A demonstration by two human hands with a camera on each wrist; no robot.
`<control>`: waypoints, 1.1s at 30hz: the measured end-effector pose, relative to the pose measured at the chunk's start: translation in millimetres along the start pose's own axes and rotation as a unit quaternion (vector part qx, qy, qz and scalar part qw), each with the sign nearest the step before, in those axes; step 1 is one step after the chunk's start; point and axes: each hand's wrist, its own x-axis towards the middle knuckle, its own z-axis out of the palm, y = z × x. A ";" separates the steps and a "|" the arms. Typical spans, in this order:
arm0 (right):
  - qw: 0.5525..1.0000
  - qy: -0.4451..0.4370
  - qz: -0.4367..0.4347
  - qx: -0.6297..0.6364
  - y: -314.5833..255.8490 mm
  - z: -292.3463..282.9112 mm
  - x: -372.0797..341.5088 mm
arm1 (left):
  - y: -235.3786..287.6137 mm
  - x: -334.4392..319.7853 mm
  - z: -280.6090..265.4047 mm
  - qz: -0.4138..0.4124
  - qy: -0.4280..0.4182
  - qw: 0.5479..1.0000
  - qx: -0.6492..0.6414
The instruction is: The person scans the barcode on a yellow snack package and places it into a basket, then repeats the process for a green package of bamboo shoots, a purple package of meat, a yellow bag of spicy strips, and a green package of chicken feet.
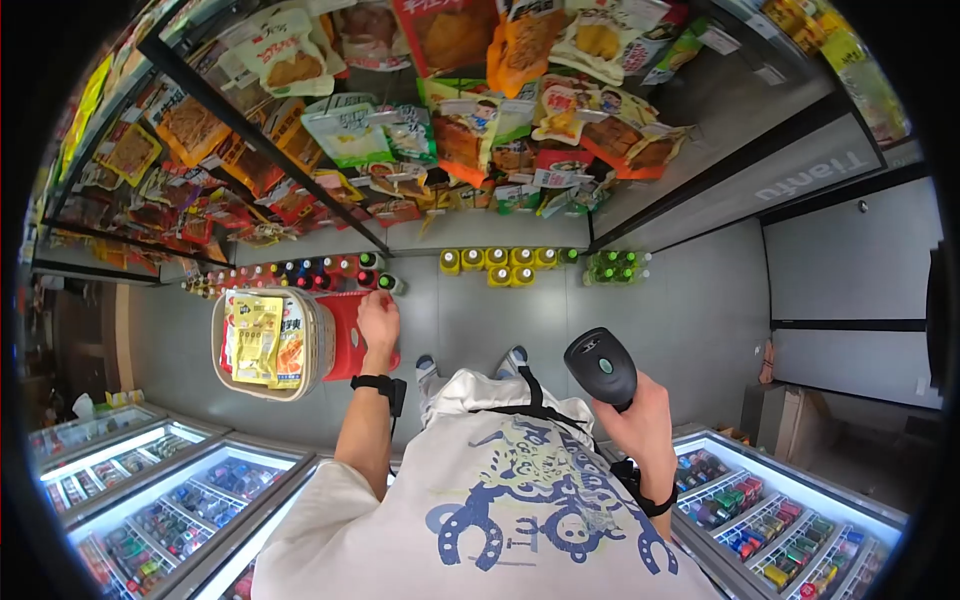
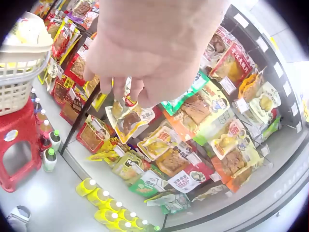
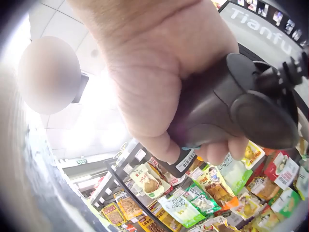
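My right hand [image 1: 642,425] grips a black handheld barcode scanner [image 1: 598,362], its rounded head pointing toward the shelves. In the right wrist view the fingers curl round the scanner's handle [image 3: 207,104]. My left hand [image 1: 377,328] hangs with loosely bent fingers and holds nothing; in the head view it overlaps the right side of a red plastic stool [image 1: 347,330]. A cream basket [image 1: 322,345] sits on that stool, just left of the hand. Yellow and white snack packets [image 1: 258,340] fill it. The left wrist view shows hanging snack bags [image 2: 130,121] beyond the fingers.
Racks of hanging snack bags [image 1: 465,130] stand ahead. Yellow-labelled bottles [image 1: 498,258], green-capped bottles [image 1: 615,265] and dark and red bottles [image 1: 320,272] line the floor at the rack's foot. Lit glass-topped freezers [image 1: 190,500] stand behind on both sides.
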 end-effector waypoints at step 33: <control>0.991 0.095 -0.018 0.093 118.4 -55.2 7.7 | 107.2 -24.9 31.5 0.066 -0.245 0.966 0.057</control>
